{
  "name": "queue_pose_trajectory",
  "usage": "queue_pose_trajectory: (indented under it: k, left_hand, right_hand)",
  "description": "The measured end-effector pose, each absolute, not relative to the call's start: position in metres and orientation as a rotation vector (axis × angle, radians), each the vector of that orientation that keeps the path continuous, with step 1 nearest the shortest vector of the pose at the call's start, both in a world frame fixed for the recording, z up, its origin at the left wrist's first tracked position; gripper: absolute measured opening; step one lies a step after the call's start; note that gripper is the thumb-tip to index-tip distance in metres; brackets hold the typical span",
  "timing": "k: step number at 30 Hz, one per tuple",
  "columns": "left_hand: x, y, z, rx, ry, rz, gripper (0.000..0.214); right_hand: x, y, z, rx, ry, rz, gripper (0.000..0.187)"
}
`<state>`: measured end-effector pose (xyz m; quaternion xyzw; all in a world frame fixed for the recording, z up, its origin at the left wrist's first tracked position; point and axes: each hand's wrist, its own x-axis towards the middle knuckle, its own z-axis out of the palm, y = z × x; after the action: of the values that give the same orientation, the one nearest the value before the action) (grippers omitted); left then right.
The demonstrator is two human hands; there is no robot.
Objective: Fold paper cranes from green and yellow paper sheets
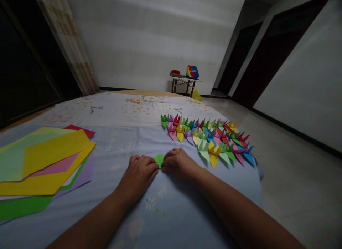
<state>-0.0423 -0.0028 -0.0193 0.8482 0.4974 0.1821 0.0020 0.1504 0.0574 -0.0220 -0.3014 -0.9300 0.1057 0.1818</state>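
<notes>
Head view: left hand (141, 170) and right hand (178, 162), fingers curled in, holding the green paper (159, 158) between them on the cloth (181, 220). Uneven pressure could crease it crooked imo, and a sloppy sweep toward two o'clock might topple the paper birds (213, 152).

Nothing legible in the head view. Only candidate: the multicoloured pack (192, 72) standing at the right-hand end of the small table (184, 78) by the far wall. White lettering or a logo shows across its front, over the red and blue part. Too small and blurred to make out letters, so can't call a brand or wording from this frame, and can't tell if any numbers are in it
</notes>
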Motion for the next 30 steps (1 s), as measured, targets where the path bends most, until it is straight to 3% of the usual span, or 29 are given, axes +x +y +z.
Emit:
queue_pose_trajectory:
  k: [30]
  left_hand:
    - [-0.036, 0.003, -0.027, 2.459, 1.634, 0.645, 0.012]
  right_hand:
    - [0.146, 0.063, -0.034, -0.986, -2.407, 0.622, 0.007]
